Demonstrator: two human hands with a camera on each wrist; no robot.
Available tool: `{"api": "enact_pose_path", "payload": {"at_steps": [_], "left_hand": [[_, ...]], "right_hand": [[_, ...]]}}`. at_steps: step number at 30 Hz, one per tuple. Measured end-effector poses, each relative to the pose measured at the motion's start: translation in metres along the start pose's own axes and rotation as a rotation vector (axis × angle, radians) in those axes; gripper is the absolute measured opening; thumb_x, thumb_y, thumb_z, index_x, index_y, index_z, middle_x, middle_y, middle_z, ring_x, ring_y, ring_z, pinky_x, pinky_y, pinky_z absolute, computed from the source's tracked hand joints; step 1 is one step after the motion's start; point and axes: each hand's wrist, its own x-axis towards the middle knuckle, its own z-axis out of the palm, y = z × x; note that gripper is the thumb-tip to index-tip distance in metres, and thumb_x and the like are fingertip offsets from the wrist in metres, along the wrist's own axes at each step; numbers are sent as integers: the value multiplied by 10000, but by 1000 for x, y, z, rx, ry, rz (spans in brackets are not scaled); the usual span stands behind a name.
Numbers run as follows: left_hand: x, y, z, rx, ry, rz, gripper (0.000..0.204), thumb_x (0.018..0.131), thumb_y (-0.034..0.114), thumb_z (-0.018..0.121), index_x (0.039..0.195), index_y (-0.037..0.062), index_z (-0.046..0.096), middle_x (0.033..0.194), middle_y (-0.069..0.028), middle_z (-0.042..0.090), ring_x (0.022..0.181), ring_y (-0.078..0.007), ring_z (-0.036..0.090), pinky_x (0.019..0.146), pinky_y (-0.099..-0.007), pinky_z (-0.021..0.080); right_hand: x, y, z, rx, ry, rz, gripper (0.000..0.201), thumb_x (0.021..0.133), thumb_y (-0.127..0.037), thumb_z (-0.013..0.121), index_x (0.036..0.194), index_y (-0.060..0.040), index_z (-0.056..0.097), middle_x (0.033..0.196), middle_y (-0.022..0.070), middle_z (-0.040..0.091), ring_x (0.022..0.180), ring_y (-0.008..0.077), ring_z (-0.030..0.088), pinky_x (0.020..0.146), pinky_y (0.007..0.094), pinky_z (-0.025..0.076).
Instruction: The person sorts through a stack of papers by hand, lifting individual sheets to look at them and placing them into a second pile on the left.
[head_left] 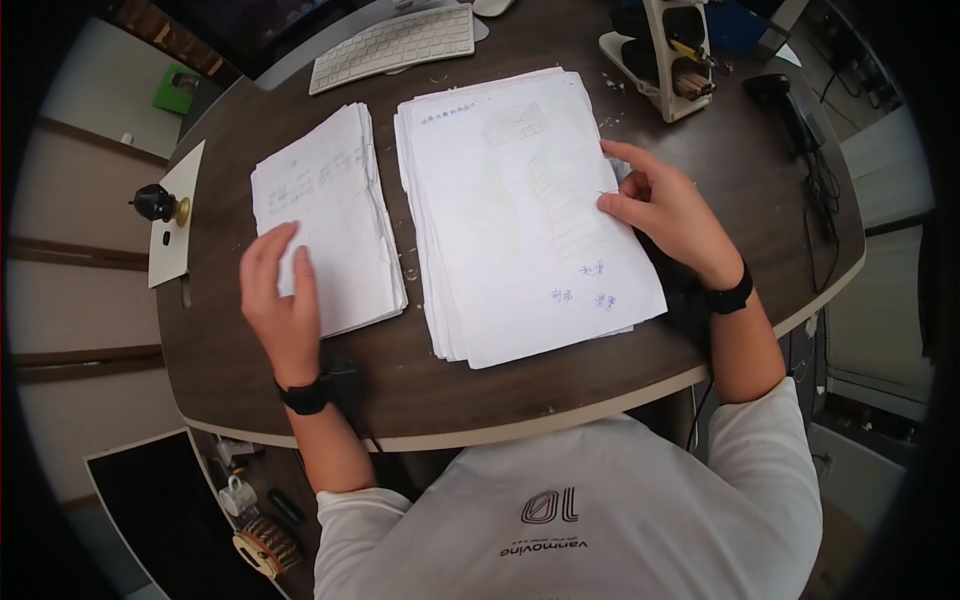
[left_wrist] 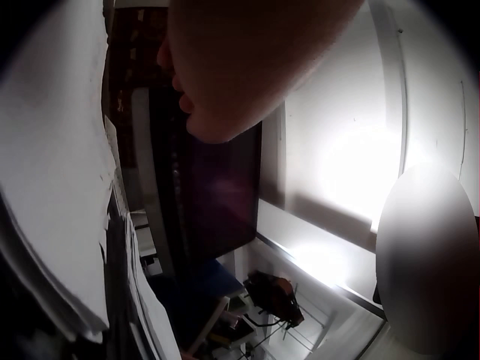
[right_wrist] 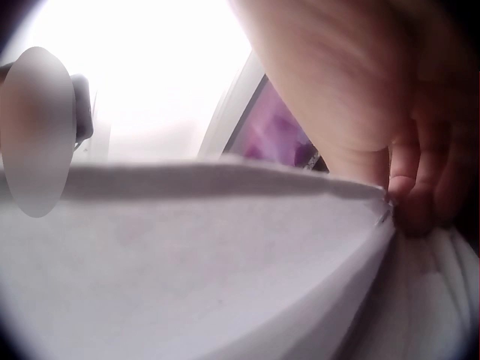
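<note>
Two stacks of paper lie side by side on the dark wooden desk. The left stack (head_left: 345, 270) has faint handwriting on its top page. My left hand (head_left: 280, 300) is over its lower left part, fingers loosely bent and apart, holding nothing. On the larger right stack (head_left: 447, 340), the top sheet (head_left: 520, 240) carries a pale drawing and blue handwriting. My right hand (head_left: 675, 215) pinches this sheet's right edge, thumb above it and fingers at the side. In the right wrist view the sheet (right_wrist: 195, 262) stands raised above the pages beneath, near the fingertips.
A white keyboard (head_left: 395, 48) and a monitor (head_left: 270, 35) stand behind the stacks. A white holder (head_left: 668, 60) with pens is at the back right, a black scanner-like device (head_left: 790, 105) with its cable farther right. A small black object (head_left: 155, 203) sits at the left edge.
</note>
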Motion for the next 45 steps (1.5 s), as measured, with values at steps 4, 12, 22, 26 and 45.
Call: {"api": "enact_pose_path", "payload": {"at_steps": [4, 12, 22, 26, 45], "left_hand": [[-11, 50, 17, -214, -346, 312, 335, 834, 35, 753, 1168, 22, 727, 1238, -150, 679, 1143, -333, 643, 986, -409, 511], [-22, 63, 32, -299, -617, 400, 406, 823, 126, 818, 1204, 25, 721, 1306, -151, 653, 1247, -359, 596, 1063, -442, 487], [-30, 71, 37, -373, -661, 353, 401, 837, 111, 816, 1211, 17, 705, 1328, -162, 635, 1307, -368, 570, 1082, -438, 483], [-32, 70, 40, -407, -662, 334, 422, 829, 106, 827, 1226, 27, 709, 1341, -155, 633, 1327, -360, 561, 1096, -437, 477], [-33, 70, 41, -488, -698, 296, 507, 851, 95, 800, 1330, 35, 646, 1380, -157, 603, 1331, -367, 546, 1115, -452, 452]], "right_hand": [[-1, -6, -7, 17, -28, 22, 578, 931, -77, 728, 1470, -3, 533, 782, -27, 571, 717, 60, 535, 669, 228, 458], [-4, -9, -17, -44, 44, 12, 540, 926, -94, 714, 1425, 33, 551, 845, 28, 663, 774, 94, 601, 701, 257, 510], [3, 3, -21, -58, 345, -181, 189, 946, -78, 667, 1108, 17, 642, 911, 36, 689, 833, 89, 614, 762, 252, 504], [5, -4, -22, 125, 383, -227, 170, 962, -78, 660, 1115, -6, 657, 961, 7, 691, 854, 69, 603, 781, 227, 489], [-17, -31, -6, -61, -49, -173, 285, 977, -25, 586, 1214, -9, 743, 1071, 33, 725, 922, 81, 618, 839, 240, 495]]}}
